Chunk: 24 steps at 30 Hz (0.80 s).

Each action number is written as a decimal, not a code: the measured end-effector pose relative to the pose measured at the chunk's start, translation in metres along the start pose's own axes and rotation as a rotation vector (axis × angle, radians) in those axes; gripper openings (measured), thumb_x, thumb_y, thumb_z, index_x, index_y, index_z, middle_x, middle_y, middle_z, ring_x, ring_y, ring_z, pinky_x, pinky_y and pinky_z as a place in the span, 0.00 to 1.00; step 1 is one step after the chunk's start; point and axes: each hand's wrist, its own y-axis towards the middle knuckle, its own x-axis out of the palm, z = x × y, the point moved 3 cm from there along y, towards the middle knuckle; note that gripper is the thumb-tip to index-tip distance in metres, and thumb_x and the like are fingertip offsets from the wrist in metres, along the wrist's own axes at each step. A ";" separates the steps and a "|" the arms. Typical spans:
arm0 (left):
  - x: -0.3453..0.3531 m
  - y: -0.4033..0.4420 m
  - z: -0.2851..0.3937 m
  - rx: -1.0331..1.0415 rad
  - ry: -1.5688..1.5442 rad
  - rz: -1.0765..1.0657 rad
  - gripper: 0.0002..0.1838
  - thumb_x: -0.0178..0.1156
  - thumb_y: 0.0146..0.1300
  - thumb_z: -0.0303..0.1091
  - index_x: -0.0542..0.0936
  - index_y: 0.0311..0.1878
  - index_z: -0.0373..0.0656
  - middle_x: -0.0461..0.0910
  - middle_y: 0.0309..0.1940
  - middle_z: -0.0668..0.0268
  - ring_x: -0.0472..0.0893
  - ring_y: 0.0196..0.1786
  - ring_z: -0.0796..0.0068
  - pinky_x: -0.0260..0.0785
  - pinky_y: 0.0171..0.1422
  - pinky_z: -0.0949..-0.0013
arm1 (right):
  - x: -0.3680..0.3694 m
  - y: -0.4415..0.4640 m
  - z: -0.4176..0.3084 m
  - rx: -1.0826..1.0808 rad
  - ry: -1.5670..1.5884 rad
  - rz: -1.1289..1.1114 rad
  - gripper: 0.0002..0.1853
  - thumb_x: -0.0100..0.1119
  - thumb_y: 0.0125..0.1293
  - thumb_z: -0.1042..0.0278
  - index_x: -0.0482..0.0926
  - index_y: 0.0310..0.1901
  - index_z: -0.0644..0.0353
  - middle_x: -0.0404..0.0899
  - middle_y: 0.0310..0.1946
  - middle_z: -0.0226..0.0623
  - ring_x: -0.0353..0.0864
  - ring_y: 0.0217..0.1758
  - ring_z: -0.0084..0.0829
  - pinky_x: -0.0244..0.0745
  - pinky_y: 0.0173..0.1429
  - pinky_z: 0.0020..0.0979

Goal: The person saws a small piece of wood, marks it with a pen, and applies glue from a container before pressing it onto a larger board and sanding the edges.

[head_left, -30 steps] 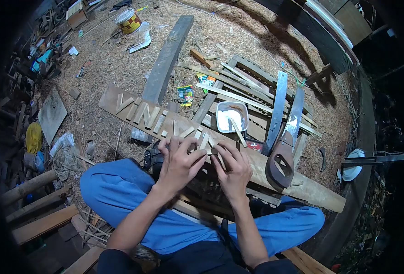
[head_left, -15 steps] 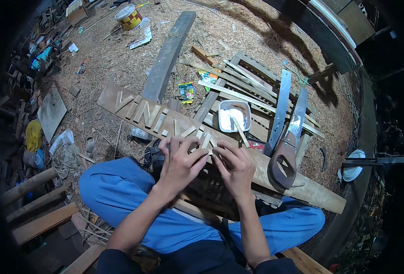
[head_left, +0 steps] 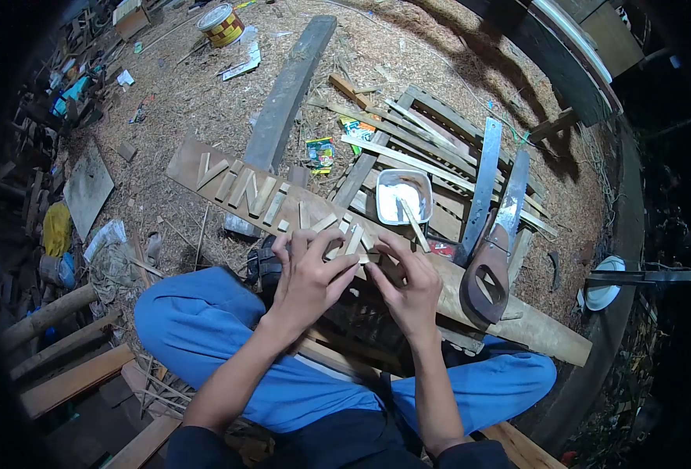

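Observation:
Across my lap lies a long board (head_left: 193, 184) with several short wooden strips (head_left: 262, 196) on it, laid out in letter-like shapes. My left hand (head_left: 311, 266) rests over its middle, thumb and fingers at a small strip (head_left: 353, 240). On the other side of that strip is my right hand (head_left: 409, 279), its index finger and thumb apart near the board's edge, with nothing visible between them. Beyond my hands sits a square white tub (head_left: 384, 205) with white paste inside and a wooden stick (head_left: 414, 224) leaning in it.
A handsaw (head_left: 486, 273) lies on the board's right part, beside a metal blade (head_left: 482, 176). Slatted wood (head_left: 439, 117) and loose strips lie behind the tub. A thick beam (head_left: 291, 94) and a paint can (head_left: 221, 27) are farther off.
My right hand has shifted slightly right, away from my left hand, and its finger and thumb have spread. My left hand stays nearly in place. The view has shifted slightly.

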 end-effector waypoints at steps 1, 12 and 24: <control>0.000 0.000 0.000 0.005 -0.001 0.002 0.11 0.76 0.55 0.39 0.91 0.44 0.58 0.81 0.55 0.71 0.71 0.60 0.64 0.49 0.68 0.50 | 0.000 0.000 0.001 0.001 -0.001 0.000 0.28 0.79 0.57 0.70 0.84 0.61 0.51 0.92 0.43 0.27 0.76 0.26 0.24 0.74 0.35 0.28; 0.002 0.001 0.002 0.015 0.016 0.011 0.10 0.75 0.57 0.39 0.90 0.43 0.57 0.82 0.54 0.73 0.71 0.60 0.64 0.49 0.68 0.51 | 0.000 -0.001 0.000 0.081 0.023 -0.023 0.23 0.77 0.58 0.65 0.85 0.57 0.48 0.90 0.40 0.32 0.86 0.38 0.36 0.81 0.44 0.36; -0.002 -0.001 -0.002 -0.027 -0.016 0.007 0.10 0.75 0.58 0.39 0.89 0.43 0.52 0.82 0.56 0.73 0.71 0.61 0.65 0.49 0.68 0.51 | 0.000 -0.002 0.003 0.060 -0.008 -0.035 0.22 0.77 0.58 0.64 0.85 0.55 0.50 0.89 0.39 0.33 0.85 0.36 0.36 0.79 0.42 0.37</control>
